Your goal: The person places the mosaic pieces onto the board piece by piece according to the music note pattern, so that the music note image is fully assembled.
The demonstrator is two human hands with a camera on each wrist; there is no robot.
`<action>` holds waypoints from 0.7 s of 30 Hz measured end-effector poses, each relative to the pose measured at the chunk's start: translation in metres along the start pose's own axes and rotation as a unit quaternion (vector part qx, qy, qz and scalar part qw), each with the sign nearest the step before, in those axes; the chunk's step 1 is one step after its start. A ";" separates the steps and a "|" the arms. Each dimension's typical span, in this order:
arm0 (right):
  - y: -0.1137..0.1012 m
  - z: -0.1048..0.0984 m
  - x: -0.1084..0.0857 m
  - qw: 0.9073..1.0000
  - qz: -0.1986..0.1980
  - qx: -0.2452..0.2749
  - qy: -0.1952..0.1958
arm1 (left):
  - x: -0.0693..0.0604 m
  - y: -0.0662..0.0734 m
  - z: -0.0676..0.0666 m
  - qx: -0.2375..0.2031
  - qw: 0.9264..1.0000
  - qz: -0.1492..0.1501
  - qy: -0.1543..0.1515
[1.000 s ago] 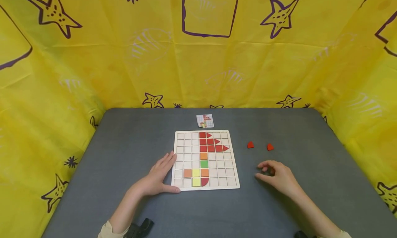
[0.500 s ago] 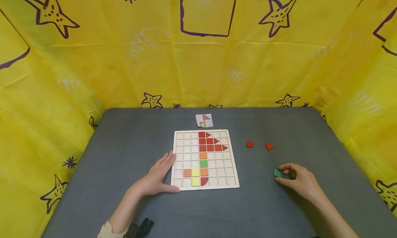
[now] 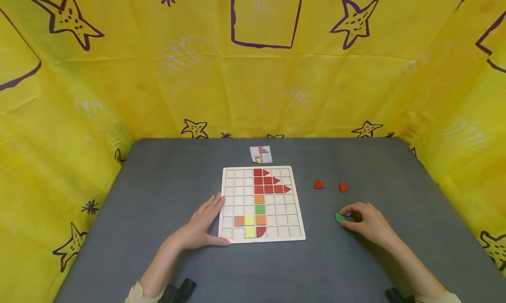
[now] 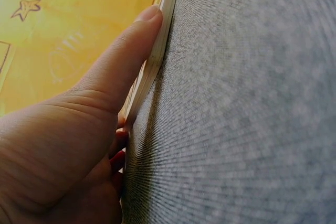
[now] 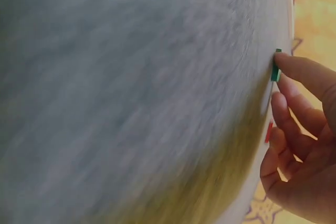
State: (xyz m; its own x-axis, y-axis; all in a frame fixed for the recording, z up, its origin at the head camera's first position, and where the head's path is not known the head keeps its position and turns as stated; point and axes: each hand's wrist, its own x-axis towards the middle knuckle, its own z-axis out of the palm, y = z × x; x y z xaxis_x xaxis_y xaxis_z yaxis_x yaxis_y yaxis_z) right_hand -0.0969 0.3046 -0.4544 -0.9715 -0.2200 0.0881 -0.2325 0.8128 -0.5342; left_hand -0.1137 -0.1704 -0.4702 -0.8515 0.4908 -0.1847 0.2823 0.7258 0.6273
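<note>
In the head view a wooden grid board (image 3: 282,226) lies flat, with red, orange, green and yellow tiles in some cells. My left hand (image 3: 199,226) rests along its left edge, fingers straight, the thumb touching the near left corner; the left wrist view shows that thumb (image 4: 123,56) against the board's side (image 4: 149,72). To the right of the board, my right hand (image 3: 365,224) pinches a small green tile (image 3: 339,217) between thumb and fingertips, low over the table. The right wrist view shows this green tile (image 5: 276,66) edge-on.
Two loose red tiles, one nearer the board (image 3: 319,184) and another red tile (image 3: 343,187) farther right, lie beyond my right hand. A small printed pattern card (image 3: 261,154) is behind the board. Yellow cloth (image 3: 253,96) hangs around the grey table (image 3: 178,175).
A second ago no tile showed in my right hand; half a second ago it held the green tile farther right. Hand and tile have since moved left. The left hand stays put.
</note>
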 end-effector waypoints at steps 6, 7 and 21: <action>-0.009 0.014 0.017 0.999 -0.054 0.006 0.004 | 0.000 0.000 0.000 0.002 1.000 -0.001 0.001; -0.010 0.016 0.020 0.998 -0.066 0.009 0.000 | 0.000 0.000 0.000 0.002 1.000 0.000 0.001; -0.024 0.030 0.037 0.998 -0.068 -0.009 0.005 | 0.000 0.001 0.000 -0.001 1.000 0.002 0.000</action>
State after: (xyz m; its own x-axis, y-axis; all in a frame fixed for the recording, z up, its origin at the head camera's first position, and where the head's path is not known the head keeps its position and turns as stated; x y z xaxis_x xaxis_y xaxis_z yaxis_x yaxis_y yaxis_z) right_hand -0.1255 0.2604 -0.4633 -0.9315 -0.3231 0.1674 -0.3625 0.7851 -0.5021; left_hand -0.1132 -0.1697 -0.4689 -0.8502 0.4937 -0.1829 0.2845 0.7231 0.6295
